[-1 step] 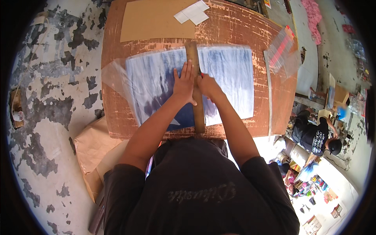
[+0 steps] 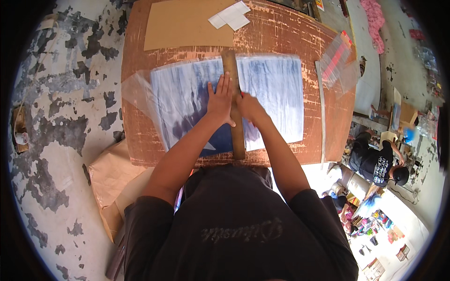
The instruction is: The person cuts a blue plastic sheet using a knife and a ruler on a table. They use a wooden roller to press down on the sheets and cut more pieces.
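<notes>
A blue and white printed sheet (image 2: 272, 79) lies on the worn brown table, with clear plastic film (image 2: 140, 96) reaching out past its left side. Across the sheet, from far to near, runs a straight brownish strip like a ruler (image 2: 239, 140). My left hand (image 2: 220, 100) lies flat with fingers stretched, pressing on the strip's left edge and the sheet. Close against the strip's right edge, my right hand (image 2: 252, 108) is closed round a slim red cutter knife (image 2: 243, 94). My fingers hide most of the cutter, and its blade tip cannot be made out.
Brown board (image 2: 187, 25) and white paper pieces (image 2: 229, 16) lie at the table's far side. Toward the right are a thin metal strip (image 2: 322, 112) and clear plastic bags with red (image 2: 335, 63). A co-worker in dark clothes (image 2: 375, 159) is farther right. Brown paper (image 2: 112, 171) stands at lower left.
My right hand has slid slightly toward me along the strip with the cutter knife. The left hand, strip and sheet look the same.
</notes>
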